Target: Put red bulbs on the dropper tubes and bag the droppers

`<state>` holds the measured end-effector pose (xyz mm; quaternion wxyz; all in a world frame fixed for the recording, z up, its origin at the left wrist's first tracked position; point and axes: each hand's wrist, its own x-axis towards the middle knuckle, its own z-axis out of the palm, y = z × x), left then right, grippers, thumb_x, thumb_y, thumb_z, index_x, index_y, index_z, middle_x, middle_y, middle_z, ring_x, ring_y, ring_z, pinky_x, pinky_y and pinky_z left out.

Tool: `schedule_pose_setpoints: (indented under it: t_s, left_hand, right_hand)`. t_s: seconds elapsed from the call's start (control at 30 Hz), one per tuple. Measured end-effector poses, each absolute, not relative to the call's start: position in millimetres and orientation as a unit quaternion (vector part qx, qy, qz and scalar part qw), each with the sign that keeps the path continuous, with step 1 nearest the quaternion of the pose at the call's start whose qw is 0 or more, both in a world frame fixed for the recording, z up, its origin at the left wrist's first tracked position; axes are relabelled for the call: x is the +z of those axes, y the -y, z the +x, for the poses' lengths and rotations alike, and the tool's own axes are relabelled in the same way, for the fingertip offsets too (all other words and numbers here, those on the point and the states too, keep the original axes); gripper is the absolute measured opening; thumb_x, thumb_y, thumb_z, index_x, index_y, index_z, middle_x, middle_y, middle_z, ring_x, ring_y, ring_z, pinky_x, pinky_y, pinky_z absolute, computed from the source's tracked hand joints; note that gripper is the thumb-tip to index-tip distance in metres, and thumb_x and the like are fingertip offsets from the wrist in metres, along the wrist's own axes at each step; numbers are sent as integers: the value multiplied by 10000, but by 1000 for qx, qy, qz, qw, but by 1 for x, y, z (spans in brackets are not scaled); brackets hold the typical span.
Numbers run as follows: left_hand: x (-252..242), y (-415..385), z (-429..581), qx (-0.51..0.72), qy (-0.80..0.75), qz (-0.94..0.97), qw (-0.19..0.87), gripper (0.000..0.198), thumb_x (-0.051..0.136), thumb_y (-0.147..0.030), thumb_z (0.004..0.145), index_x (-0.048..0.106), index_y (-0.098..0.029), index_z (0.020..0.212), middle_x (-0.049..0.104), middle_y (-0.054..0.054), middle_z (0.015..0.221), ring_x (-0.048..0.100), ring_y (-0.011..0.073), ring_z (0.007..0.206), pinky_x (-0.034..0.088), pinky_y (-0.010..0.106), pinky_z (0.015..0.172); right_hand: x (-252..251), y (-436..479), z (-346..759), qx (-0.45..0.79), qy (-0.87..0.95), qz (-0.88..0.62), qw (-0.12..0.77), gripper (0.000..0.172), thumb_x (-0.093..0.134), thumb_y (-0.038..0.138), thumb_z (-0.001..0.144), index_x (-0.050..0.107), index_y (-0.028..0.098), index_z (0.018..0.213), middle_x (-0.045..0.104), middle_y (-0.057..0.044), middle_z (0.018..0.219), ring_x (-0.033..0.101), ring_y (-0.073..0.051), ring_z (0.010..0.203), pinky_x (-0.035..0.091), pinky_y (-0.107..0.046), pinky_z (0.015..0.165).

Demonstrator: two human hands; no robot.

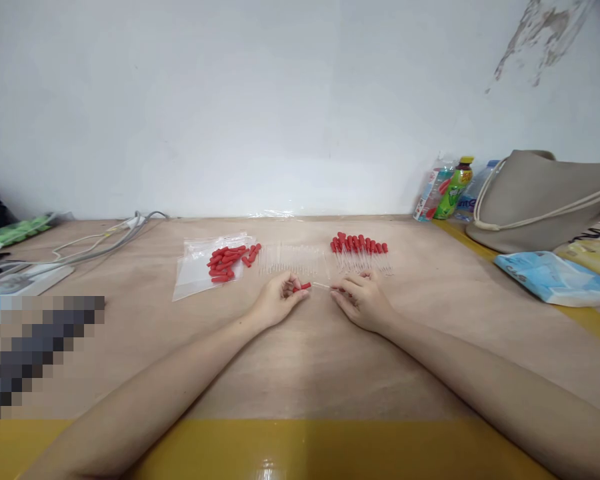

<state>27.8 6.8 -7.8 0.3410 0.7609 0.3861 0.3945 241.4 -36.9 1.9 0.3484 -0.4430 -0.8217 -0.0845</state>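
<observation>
My left hand [280,298] pinches a red rubber dropper bulb [304,287], its open end toward the right. Facing it, my right hand [361,300] has its fingers closed on a thin clear glass dropper tube [321,285], whose tip points at the bulb. A small gap seems to lie between tube and bulb. Behind my left hand, loose red bulbs [225,261] are heaped on clear plastic bags [193,270]. A row of bare glass tubes [290,260] lies between the hands, farther back. Beyond my right hand are several tubes fitted with red bulbs [359,243].
A wall [280,120] closes off the table's back. Cables and a power strip [40,280] lie at left. To the right stand drink bottles [453,190], a grey bag [540,200] and a blue-white packet [555,277]. Yellow tape [230,447] runs along the front edge.
</observation>
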Motion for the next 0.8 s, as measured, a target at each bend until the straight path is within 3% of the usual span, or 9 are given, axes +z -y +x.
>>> schedule_pose_setpoints:
  t_s: [0.4, 0.8]
  left_hand:
    - [-2, -4, 27, 406, -359, 785, 300, 230, 552, -295, 794, 583, -163, 980, 650, 61, 906, 605, 160, 803, 479, 302, 728]
    - [6, 4, 24, 343, -339, 840, 249, 192, 522, -309, 822, 652, -194, 902, 666, 29, 841, 606, 156, 770, 464, 268, 706]
  right_hand:
    - [-1, 34, 240, -63, 840, -412, 349, 186, 438, 252, 861, 602, 176, 906, 629, -32, 774, 534, -116, 644, 282, -300, 719]
    - [-2, 28, 246, -29, 869, -362, 335, 155, 476, 245, 851, 622, 202, 878, 633, -19, 794, 543, -114, 694, 262, -298, 729]
